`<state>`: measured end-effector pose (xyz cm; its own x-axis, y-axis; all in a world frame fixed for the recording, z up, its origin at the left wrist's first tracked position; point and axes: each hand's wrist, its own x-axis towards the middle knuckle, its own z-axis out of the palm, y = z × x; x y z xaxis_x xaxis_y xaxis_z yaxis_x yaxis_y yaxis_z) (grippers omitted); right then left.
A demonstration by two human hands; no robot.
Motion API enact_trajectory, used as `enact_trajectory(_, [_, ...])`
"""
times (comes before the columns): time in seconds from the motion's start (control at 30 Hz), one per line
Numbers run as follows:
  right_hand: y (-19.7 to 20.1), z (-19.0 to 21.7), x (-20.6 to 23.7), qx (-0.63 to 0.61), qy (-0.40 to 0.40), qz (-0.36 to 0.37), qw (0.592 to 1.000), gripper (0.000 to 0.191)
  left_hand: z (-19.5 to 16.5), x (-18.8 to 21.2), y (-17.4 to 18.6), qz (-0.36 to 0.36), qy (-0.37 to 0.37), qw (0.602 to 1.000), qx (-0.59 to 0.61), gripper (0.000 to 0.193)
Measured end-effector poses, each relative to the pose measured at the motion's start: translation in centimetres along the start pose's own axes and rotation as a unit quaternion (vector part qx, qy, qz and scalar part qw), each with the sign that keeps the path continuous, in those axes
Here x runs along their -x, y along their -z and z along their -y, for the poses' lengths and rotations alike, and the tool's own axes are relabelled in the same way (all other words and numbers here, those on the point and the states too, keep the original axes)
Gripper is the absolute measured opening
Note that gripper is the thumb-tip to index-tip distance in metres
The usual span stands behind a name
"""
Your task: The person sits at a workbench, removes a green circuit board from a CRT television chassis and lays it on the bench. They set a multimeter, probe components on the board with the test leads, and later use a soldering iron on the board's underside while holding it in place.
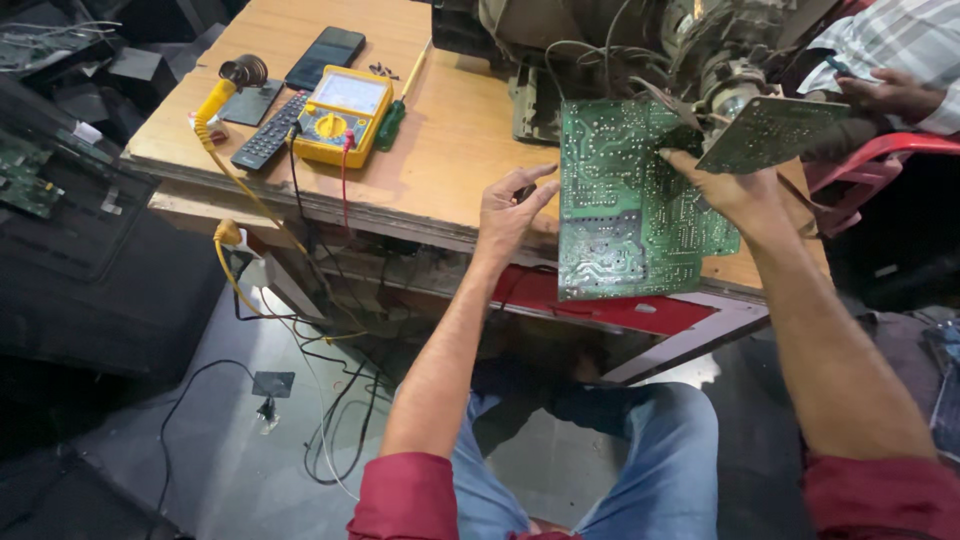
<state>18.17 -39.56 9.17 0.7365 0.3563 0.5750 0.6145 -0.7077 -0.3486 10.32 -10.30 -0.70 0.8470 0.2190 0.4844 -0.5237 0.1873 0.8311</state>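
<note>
The large green circuit board is standing upright over the near edge of the wooden counter. The right hand is gripping the board's right edge, fingers closed on it. The left hand is hovering just left of the board, fingers spread open, holding nothing. Well left of the board, a yellow multimeter and a black remote are lying on the counter.

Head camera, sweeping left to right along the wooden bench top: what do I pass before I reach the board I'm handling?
Coiled yellow cable → black remote control → yellow multimeter → green-handled screwdriver → left hand → green circuit board, with the right hand on its right edge.
</note>
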Motion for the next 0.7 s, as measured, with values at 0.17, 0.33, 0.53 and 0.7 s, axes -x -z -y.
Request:
enact_trajectory(0.17, [-0.3, -1.0, 0.4, -0.01, 0.055, -0.007, 0.998, 0.048, 0.0, 0.0, 0.0, -0.002, -0.002, 1.0, -0.02, 0.03])
enact_trajectory(0.33, [-0.6, -1.8, 0.1, -0.005, 0.066, 0.006, 0.998, 0.037, -0.3, 0.2, 0.0, -0.004, 0.001, 1.0, -0.028, 0.028])
enact_trajectory(0.53, [-0.1, -0.9, -0.2, 0.039, 0.059, 0.038, 0.997, 0.04, -0.9, 0.3, -0.2, -0.008, 0.022, 1.0, -0.01, 0.028])
enact_trajectory(0.7, [0.3, 1.0, 0.3, -0.032, 0.064, -0.005, 0.997, 0.035, -0.8, 0.3, 0.0, -0.005, 0.016, 0.999, -0.027, 0.029])
